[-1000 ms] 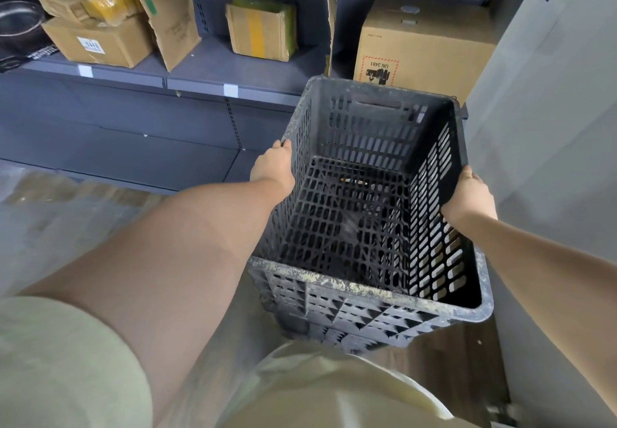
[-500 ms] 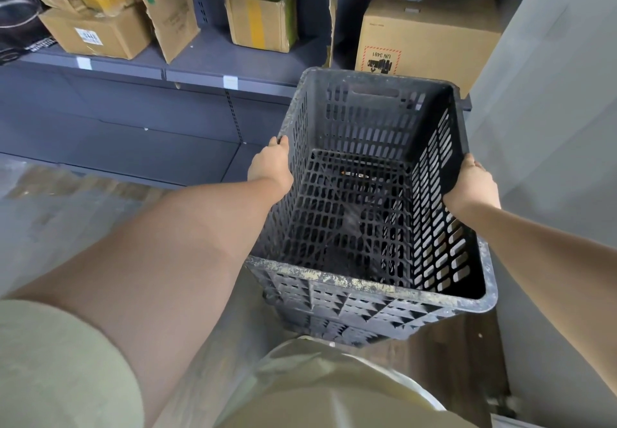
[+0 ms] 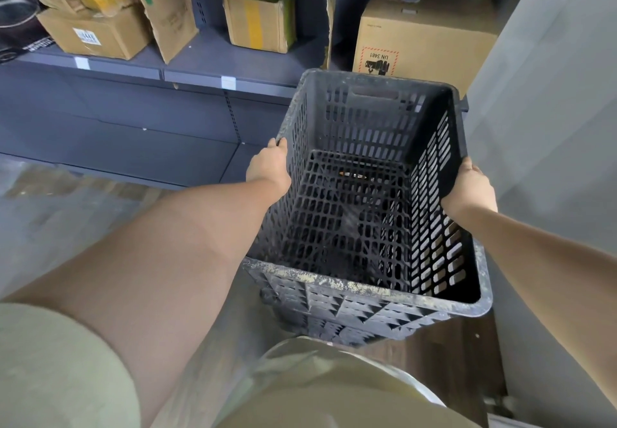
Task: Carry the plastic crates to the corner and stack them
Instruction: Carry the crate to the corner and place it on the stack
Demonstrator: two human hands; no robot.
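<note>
A black slotted plastic crate (image 3: 350, 297) with a dusty rim hangs in front of me, empty inside. My left hand (image 3: 268, 169) grips its left rim and my right hand (image 3: 469, 187) grips its right rim. The crate is close to the corner where the shelving meets the grey wall. More black plastic shows just under the crate's near side; I cannot tell whether that is a second crate.
Grey metal shelving (image 3: 187, 70) runs across the back with several cardboard boxes, a large one (image 3: 424, 37) right behind the crate. A grey wall (image 3: 551, 127) closes the right side. Dark wood floor (image 3: 444, 357) lies below, plastic sheeting (image 3: 66, 214) at left.
The crate and both hands have shifted slightly down and toward the shelf corner; the grip on both rims is unchanged.
</note>
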